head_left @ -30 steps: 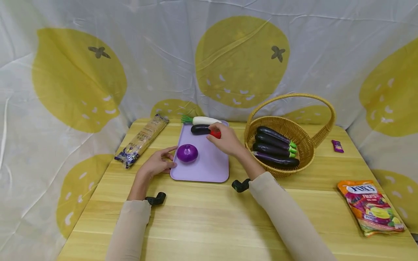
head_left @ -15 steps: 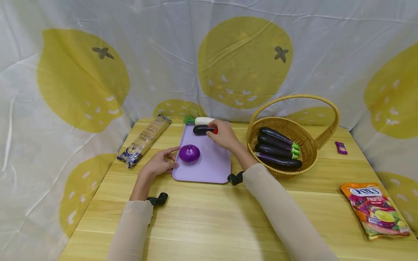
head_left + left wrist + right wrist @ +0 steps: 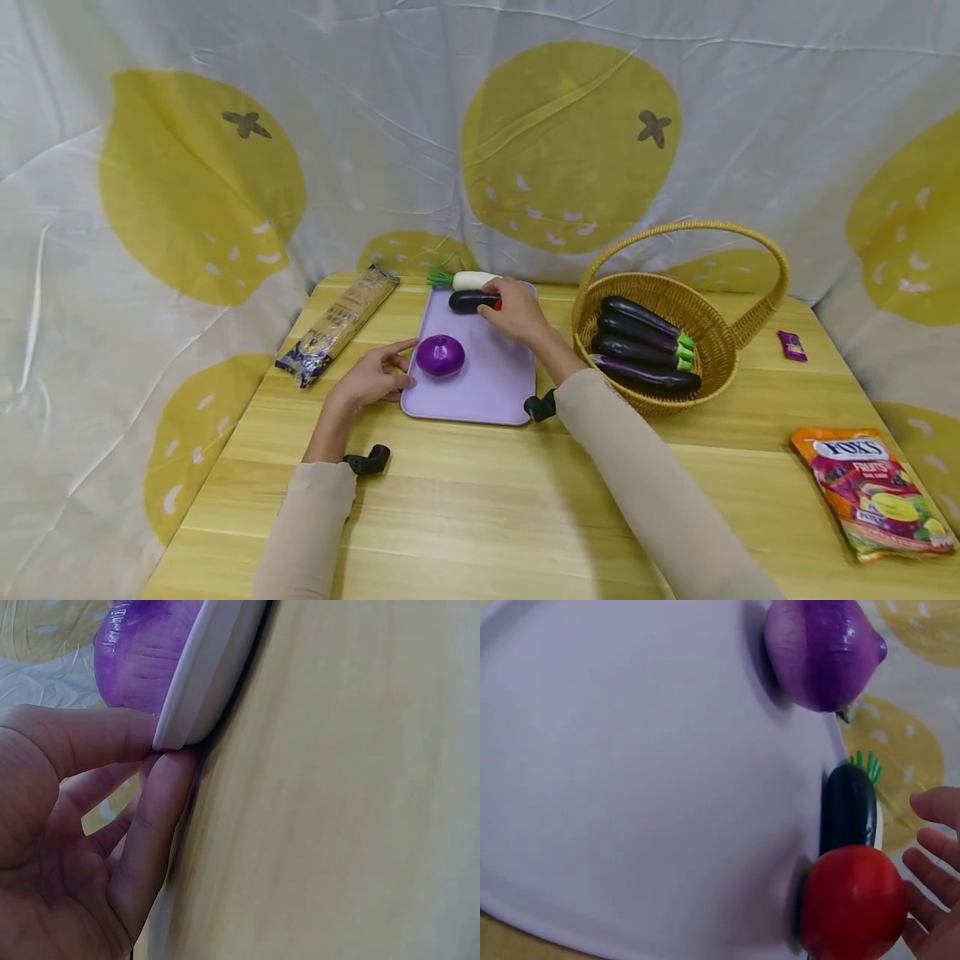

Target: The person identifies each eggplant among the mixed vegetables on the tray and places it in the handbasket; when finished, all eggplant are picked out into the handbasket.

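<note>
On the lilac tray [image 3: 487,392] sit a purple onion [image 3: 440,356], a dark eggplant [image 3: 468,301] and a red tomato [image 3: 853,904] at the eggplant's right end. My left hand [image 3: 372,375] pinches the tray's left rim between thumb and finger, as the left wrist view shows. Over the tomato is my right hand [image 3: 519,313], which mostly hides it in the head view. From the right wrist, its fingers [image 3: 934,877] look spread beside the tomato, the lower ones at its edge; whether they touch it I cannot tell. A white radish [image 3: 474,280] lies behind the eggplant.
Right of the tray stands a wicker basket [image 3: 718,392] with a tall handle, holding several eggplants [image 3: 645,325]. A pack of noodles [image 3: 341,323] lies left. Farther right are a small purple packet [image 3: 792,345] and a Fox's candy bag [image 3: 873,492]. A lemon-print cloth [image 3: 375,150] hangs behind.
My right hand has shifted slightly over the tomato, so less red shows in the head view. The left hand keeps its pinch on the tray rim. The head view has drifted slightly.
</note>
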### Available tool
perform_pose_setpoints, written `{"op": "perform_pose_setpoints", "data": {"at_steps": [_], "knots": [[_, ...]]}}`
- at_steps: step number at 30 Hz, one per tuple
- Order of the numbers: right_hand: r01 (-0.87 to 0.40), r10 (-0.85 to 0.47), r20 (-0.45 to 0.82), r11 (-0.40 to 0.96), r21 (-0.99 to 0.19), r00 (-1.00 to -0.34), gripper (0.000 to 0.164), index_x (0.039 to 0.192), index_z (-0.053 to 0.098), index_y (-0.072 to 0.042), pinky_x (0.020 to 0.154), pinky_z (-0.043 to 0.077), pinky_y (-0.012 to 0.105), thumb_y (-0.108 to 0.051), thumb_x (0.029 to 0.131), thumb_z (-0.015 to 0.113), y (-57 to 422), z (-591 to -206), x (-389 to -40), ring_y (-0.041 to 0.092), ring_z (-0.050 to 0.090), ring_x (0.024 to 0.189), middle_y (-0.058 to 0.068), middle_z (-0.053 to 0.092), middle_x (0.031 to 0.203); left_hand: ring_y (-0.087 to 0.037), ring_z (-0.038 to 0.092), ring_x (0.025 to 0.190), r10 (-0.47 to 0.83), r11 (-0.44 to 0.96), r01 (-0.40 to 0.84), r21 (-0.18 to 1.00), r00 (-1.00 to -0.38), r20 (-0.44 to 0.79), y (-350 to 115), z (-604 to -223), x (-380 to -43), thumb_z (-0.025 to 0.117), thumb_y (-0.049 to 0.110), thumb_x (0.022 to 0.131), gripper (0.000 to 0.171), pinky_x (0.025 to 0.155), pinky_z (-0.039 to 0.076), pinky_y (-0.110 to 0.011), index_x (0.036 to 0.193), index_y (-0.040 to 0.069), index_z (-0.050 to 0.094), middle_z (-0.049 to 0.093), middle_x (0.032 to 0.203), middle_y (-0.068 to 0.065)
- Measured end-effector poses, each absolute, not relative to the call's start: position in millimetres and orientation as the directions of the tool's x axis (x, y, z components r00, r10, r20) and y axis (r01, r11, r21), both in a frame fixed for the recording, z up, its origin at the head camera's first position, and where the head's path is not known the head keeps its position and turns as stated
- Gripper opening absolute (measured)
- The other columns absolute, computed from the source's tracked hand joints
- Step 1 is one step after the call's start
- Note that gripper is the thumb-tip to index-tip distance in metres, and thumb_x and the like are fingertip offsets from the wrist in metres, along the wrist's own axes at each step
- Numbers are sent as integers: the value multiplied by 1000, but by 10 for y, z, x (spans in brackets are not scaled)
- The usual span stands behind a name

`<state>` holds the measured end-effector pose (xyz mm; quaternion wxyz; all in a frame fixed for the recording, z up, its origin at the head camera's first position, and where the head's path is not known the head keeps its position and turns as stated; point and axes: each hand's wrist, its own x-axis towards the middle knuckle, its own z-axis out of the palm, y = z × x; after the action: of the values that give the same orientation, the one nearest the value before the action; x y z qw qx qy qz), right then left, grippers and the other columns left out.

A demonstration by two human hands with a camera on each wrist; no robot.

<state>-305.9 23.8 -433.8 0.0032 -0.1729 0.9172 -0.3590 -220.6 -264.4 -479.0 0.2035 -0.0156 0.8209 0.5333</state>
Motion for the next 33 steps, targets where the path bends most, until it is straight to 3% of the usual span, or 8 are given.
{"op": "perform_pose_setpoints", "data": {"at_steps": [12,18,24,33], "knots": [[-301,-309,82,778,-552,-948,54,139,61,-8,114,43,45,-40,96,71,203,-4514,-3222,30,55,132,12,62,138,-16,57,76,222,433,-194,880,-924,-312,-2660,-4814,-2185,72,-2,90,79,59,57,-26,160,20,41,53,116,-18],[-293,-287,91,813,-503,-953,54,142,59,-8,112,45,45,-33,95,70,190,-4568,-3231,30,56,132,12,62,140,-16,57,78,220,428,-197,882,-924,-313,-2644,-4814,-2173,72,-3,89,80,60,58,-27,159,20,41,53,115,-17],[-311,-301,86,881,-356,-950,49,136,63,-10,111,45,47,-38,96,69,170,-4598,-3245,32,58,127,10,66,135,-16,57,78,214,423,-210,882,-922,-322,-2640,-4806,-2170,72,-3,89,81,60,58,-26,160,21,41,53,117,-18],[-340,-335,63,905,-256,-940,49,142,61,-14,113,41,49,-37,98,66,129,-4566,-3246,30,53,131,11,57,137,-17,57,78,218,398,-243,885,-912,-348,-2560,-4543,-2113,70,-9,88,81,62,59,-29,160,12,39,51,119,-25]]}}
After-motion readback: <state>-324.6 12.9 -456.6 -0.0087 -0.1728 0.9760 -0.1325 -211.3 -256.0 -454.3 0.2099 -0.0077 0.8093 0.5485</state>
